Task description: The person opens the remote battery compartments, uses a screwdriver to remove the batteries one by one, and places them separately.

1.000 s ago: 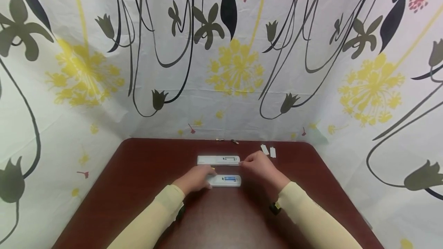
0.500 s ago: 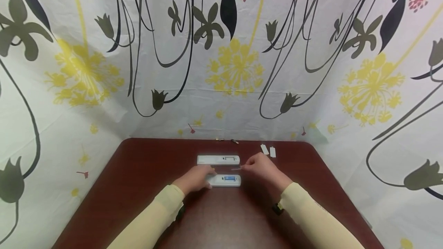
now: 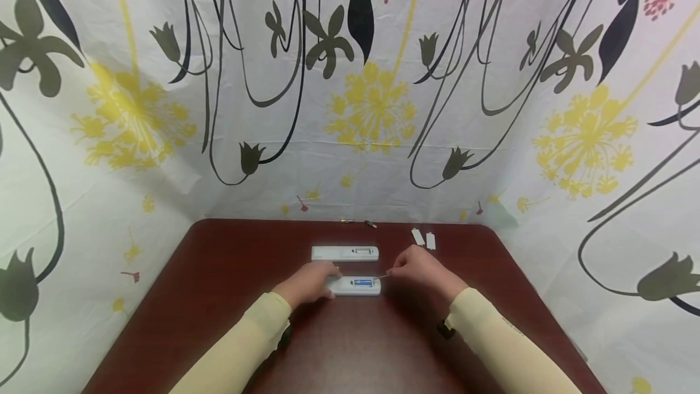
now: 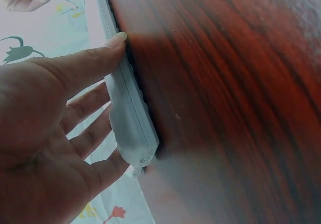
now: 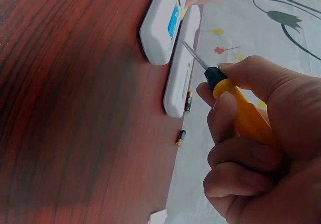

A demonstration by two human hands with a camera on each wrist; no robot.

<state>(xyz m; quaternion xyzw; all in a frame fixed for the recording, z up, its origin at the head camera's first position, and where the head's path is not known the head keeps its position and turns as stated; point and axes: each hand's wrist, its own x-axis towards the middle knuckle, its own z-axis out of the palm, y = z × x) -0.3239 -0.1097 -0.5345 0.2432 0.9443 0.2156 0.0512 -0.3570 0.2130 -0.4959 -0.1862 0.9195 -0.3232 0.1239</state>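
A white remote control [image 3: 374, 291] lies back side up on the table, its battery compartment uncovered with blue batteries [image 3: 363, 283] inside. My left hand [image 3: 306, 281] grips its left end; in the left wrist view the thumb [image 4: 95, 66] lies along one side and fingers curl at the other. My right hand [image 3: 421, 266] holds a small screwdriver [image 5: 246, 116] with a yellow handle, black collar and thin metal shaft. Its tip points at the right end of that compartment; whether it touches is unclear. Behind lies a second white remote [image 3: 333, 253], its compartment also uncovered.
Two loose batteries lie at the table's back edge, one bright [image 3: 347, 221] and one dark [image 3: 371, 224]. Two white battery covers [image 3: 418, 236] lie at the back right. Flower-patterned cloth [image 3: 372, 169] hangs around the dark red wooden table [image 3: 350, 345].
My right hand has moved nearer to me and slightly right, bringing the screwdriver from the far remote's right end to the near remote's compartment. The left hand stays in place.
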